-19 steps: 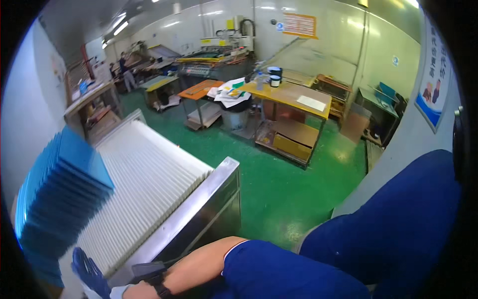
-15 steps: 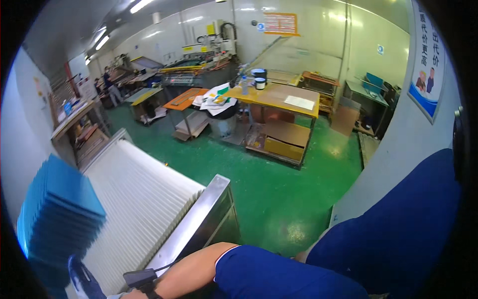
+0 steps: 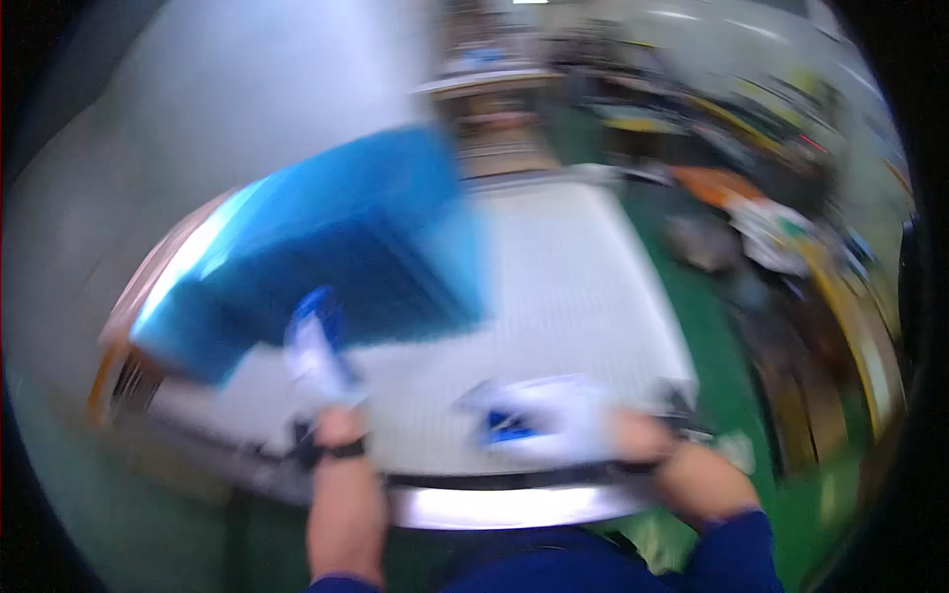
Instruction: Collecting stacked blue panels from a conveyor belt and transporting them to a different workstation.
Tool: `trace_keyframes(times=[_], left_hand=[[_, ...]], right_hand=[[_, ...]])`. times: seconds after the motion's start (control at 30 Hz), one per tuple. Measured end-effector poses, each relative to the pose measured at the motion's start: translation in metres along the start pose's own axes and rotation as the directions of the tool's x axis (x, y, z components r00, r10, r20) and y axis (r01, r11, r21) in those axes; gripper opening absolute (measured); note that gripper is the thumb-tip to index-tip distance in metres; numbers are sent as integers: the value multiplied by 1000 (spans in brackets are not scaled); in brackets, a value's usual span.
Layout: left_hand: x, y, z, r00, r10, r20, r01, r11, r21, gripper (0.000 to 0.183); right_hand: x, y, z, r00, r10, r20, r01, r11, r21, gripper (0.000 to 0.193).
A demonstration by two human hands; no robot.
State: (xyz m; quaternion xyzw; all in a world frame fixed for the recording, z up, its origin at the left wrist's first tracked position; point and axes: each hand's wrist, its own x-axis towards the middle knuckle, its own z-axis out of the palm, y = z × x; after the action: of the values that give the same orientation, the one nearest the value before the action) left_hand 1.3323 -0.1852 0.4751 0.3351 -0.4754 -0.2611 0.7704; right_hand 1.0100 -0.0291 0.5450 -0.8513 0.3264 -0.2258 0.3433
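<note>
A thick row of translucent blue sheets (image 3: 326, 237) leans on the white ribbed rack (image 3: 563, 287), toward its left side. My left hand (image 3: 321, 351), in a white and blue glove, is in front of the sheets' near edge; blur hides whether it touches them. Over the rack's near right part is my right hand (image 3: 549, 415), gloved the same way and turned inward. Its fingers are smeared by motion, so I cannot make out their pose or anything in them. Both wrists wear dark straps.
Along the rack's near side runs a shiny metal edge (image 3: 514, 506), close to my body. A pale wall (image 3: 257, 89) rises to the left. Green floor (image 3: 692, 296) lies to the right, with a yellow-edged table (image 3: 860, 336) and a white crumpled pile (image 3: 771, 237) beyond it.
My view has swung left and down toward the rack. Both gloved hands now show over it; before, only one forearm and part of a glove showed at the lower edge.
</note>
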Motion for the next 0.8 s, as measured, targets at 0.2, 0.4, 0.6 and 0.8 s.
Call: trace_keyframes(times=[0.2,0.4,0.6,0.8], left_hand=[[108,21,-152,588,398,-704,199,772,603,51],[166,11,-280,277,377,-884,680,573,457,72],[199,2,-355,385,440,-811,733,388,559,75],[208,-15,-334,441,444,-780,652,439,618,70]], right_hand=[[-38,30,-35,810,211,-548,141,836,530,79],[-86,90,-41,679,378,-630,41,837,546,69],[-89,86,-40,513,557,-653,50,740,671,52],[-103,103,-43,492,638,-593,-78,711,699,58]])
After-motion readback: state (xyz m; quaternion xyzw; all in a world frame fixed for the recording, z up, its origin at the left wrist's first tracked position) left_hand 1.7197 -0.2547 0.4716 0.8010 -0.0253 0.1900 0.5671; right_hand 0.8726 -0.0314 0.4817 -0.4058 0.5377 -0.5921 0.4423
